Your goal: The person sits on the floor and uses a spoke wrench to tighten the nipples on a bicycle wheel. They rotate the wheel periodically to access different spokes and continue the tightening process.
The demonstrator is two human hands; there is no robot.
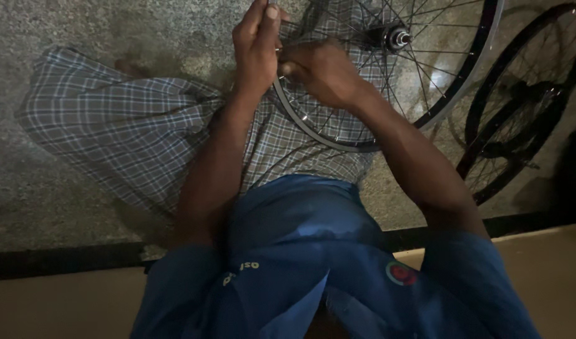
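Note:
A spoked bicycle wheel (426, 113) with a dark rim and a metal hub (396, 37) rests over my lap on checked cloth. My left hand (256, 47) reaches up beside the rim's left edge, fingers pinched together at a spoke near the rim. My right hand (322, 72) lies across the rim just to the right, fingers curled on the spokes close to the left hand's fingertips. Whether a small tool sits between the fingers I cannot tell.
A second bicycle wheel (520, 107) lies on the speckled stone floor (62, 188) at the right. My checked wrap (125, 125) spreads left over my knee. A dark strip and pale step edge (551, 251) run along the bottom, below my blue shirt (313, 251).

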